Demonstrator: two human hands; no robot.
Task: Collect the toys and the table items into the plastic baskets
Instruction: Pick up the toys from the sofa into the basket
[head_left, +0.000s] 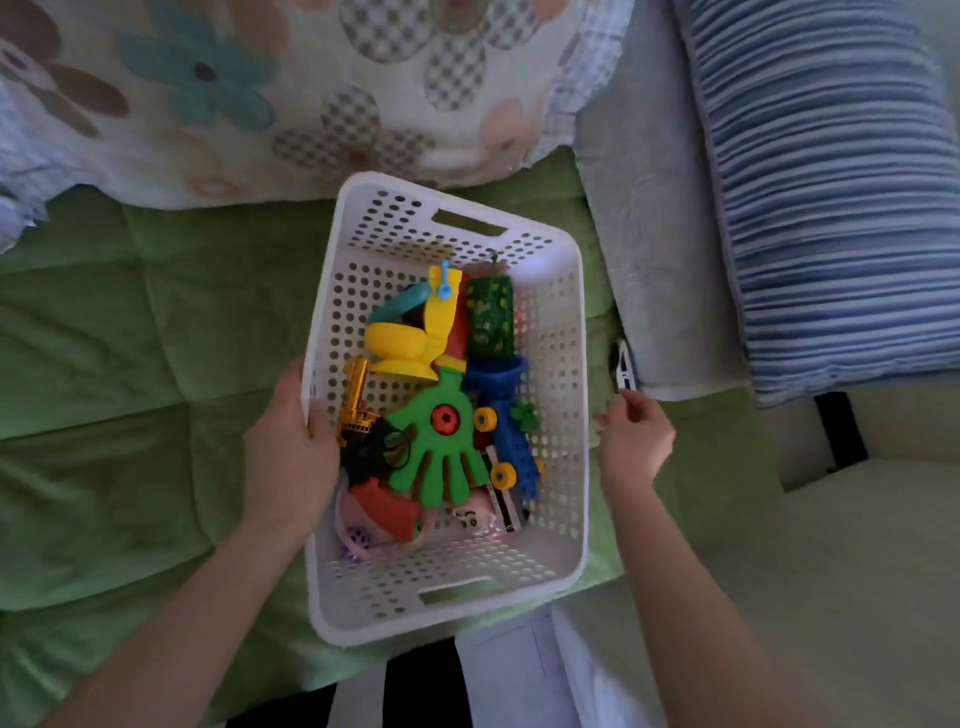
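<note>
White perforated plastic basket (353, 291), full of toys, sits centre-frame on the green quilted cover (130, 338), the left hand (288, 457) gripping its nine-o'clock rim, so the right hand (636, 436), loosely curled and empty at three o'clock, should pinch the small black-and-white item (623, 371) just beyond its fingertips.

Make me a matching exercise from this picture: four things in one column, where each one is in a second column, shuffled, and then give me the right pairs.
Column one:
1. left hand
2. right hand
3. green hand-shaped toy
4. striped pillow

Column two:
A. inside the white basket, on top of other toys
B. at the far right, apart from the basket
C. gripping the basket's left rim, thumb inside
D. just outside the basket's right wall

Pairs: 1-C, 2-D, 3-A, 4-B.
</note>
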